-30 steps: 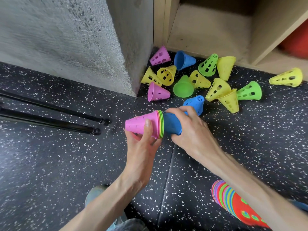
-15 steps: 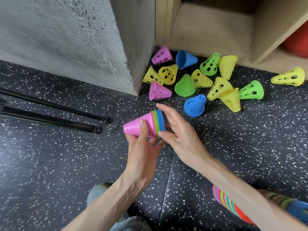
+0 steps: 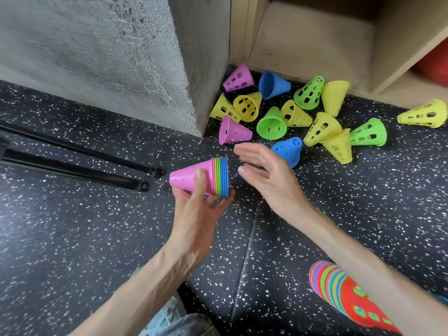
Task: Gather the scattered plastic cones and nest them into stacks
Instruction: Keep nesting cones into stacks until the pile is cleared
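Cones of perforated plastic, some gathered, some loose, on dark speckled rubber floor (image 3: 72, 238). Nearest, at lower right beside the right forearm: long nested stack with red outer cone (image 3: 349, 297), many coloured rims showing, lying on its side. Farther out, short nested stack with pink outer cone (image 3: 201, 177), rims pink, green and blue, lifted off the floor, tip pointing left, wide end to the right. Left hand (image 3: 196, 214) curled under and round this short stack, thumb on top of the pink wall. Right hand (image 3: 266, 175) just right of the wide end, not touching, fingers straight and spread, holding nothing, slightly blurred. Just beyond the right hand: loose blue cone (image 3: 288, 151) on the floor. Beyond that, scattered pile of pink, yellow, green and blue cones (image 3: 291, 110), tipped at various angles, several touching; one yellow cone (image 3: 424, 115) apart at far right. Left: two black rods (image 3: 72, 163) on the floor. Behind: grey concrete pillar (image 3: 109, 57) and beige wooden shelf unit (image 3: 315, 40).
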